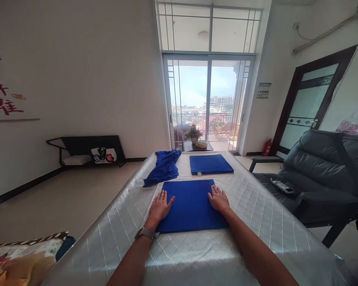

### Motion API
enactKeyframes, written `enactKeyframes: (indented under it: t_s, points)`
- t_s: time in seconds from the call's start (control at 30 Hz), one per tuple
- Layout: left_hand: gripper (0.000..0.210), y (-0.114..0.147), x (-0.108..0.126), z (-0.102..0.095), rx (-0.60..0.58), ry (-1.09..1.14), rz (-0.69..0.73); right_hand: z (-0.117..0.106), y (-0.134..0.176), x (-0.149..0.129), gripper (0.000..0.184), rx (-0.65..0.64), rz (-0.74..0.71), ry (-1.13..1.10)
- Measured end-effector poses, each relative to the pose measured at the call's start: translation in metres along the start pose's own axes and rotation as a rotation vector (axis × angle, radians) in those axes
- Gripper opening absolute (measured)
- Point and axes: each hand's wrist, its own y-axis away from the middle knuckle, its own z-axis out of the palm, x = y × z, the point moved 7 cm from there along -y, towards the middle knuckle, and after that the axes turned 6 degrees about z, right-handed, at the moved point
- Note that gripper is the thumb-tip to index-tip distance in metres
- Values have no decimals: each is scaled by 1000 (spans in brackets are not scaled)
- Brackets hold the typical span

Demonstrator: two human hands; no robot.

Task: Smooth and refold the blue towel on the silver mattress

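Observation:
A flat blue cloth (191, 210), folded into a rectangle, lies in front of me on the silvery quilted mattress (113, 234). My left hand (160, 206) rests on its left edge, fingers stretched out and thumb apart. On the opposite edge, my right hand (219, 198) lies flat with its fingers spread. Neither hand grips anything. Beyond it sits a second folded blue cloth (211, 163) with a small white tag at its near edge. A crumpled blue cloth (164, 167) lies loosely to the left of that one.
Right of the mattress stands a dark padded armchair (322, 171) with a remote-like device (283, 186) on its seat. A small table (193, 147) with a potted plant (193, 134) is at the far end. Patterned bedding (26, 260) lies at the lower left.

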Motion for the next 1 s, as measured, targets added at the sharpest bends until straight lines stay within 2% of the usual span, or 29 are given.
enactKeyframes:
  t_s: [0.23,0.33,0.4,0.5,0.67,0.73,0.77,0.87,1.0]
  points:
    - [90,2,4,-9,-23,-15,-1,-11,6,-4,66,4,17,1]
    - [87,6,6,-18,-31,-61,-28,-20,21,-7,64,49,5,4]
    - [86,9,14,-25,5,-107,-30,-22,36,-9,63,50,-20,2]
    - [82,12,53,-31,62,-111,72,-16,59,-9,64,-2,-42,-7]
    - [70,17,175,-21,68,62,417,-6,80,-1,64,-4,-48,8]
    - [69,19,212,-15,69,112,475,-3,80,1,62,6,-73,27]
    - [70,19,223,-11,60,130,474,-1,80,2,62,8,-87,38]
    - [73,21,232,0,6,155,422,1,78,4,62,11,-92,47]
    - [77,29,212,3,-27,157,386,-2,78,4,62,25,-64,14]
